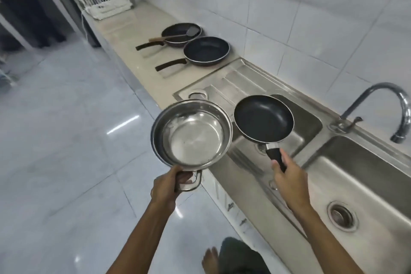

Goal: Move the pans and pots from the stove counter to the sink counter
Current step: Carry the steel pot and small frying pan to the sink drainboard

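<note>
My left hand point(165, 189) grips the near handle of a shiny steel pot point(192, 134), held in the air beside the front edge of the sink counter. A small black frying pan point(263, 118) hovers over the left sink basin, its black handle in my right hand point(290, 179). Two larger black frying pans lie on the beige counter beyond the drainboard: the nearer pan point(206, 51) has its handle pointing left, and the farther pan point(181, 33) has a black spatula point(178, 34) resting across it.
The steel double sink point(367, 176) runs along the right, with a ribbed drainboard point(235, 80) and a curved tap point(382, 107). A white dish rack point(104, 0) stands at the counter's far end. Glossy tiled floor fills the left, and my bare foot point(210, 259) shows below.
</note>
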Demonstrator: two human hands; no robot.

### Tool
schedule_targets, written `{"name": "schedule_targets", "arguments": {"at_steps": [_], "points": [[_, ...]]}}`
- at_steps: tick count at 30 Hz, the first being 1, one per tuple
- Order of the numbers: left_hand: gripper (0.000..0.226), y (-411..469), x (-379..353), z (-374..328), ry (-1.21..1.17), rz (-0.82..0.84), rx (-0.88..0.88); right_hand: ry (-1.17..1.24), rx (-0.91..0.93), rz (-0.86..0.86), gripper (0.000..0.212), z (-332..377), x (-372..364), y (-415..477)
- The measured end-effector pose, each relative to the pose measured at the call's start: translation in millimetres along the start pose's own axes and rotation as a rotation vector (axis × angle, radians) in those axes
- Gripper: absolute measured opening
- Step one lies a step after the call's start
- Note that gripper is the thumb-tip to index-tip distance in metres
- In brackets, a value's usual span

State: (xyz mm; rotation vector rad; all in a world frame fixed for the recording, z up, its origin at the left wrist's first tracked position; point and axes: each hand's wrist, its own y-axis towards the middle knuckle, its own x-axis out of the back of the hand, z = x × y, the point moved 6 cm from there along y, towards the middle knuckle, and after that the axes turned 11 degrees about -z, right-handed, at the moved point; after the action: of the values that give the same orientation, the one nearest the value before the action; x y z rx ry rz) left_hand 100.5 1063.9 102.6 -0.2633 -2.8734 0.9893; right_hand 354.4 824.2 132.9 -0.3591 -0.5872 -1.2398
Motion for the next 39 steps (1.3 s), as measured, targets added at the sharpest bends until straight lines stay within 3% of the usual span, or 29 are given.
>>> {"name": "schedule_targets", "arguments": {"at_steps": [9, 16, 32, 39], "points": [[0.014, 163.4, -110.1, -93.0, 0.171, 0.194, 0.04, -0.092, -0.132, -0.208, 0.044, 8.7, -90.1, 112.1], [0.019, 256.5, -192.2, -149.8, 0.324, 0.301, 0.096, -0.145, -0.314, -0.359, 0.042, 7.8, -156.9, 194.1], [0.016, 381.8, -300.1, -212.7, 0.477, 0.509, 0.117, -0.199, -0.444, -0.615, 0.047, 28.4, -228.6, 244.2], [0.03, 394.1, -313.7, -212.1, 0.443, 0.548, 0.226, -0.161, -0.52, -0.687, 0.047, 39.0, -249.4, 248.0]]}}
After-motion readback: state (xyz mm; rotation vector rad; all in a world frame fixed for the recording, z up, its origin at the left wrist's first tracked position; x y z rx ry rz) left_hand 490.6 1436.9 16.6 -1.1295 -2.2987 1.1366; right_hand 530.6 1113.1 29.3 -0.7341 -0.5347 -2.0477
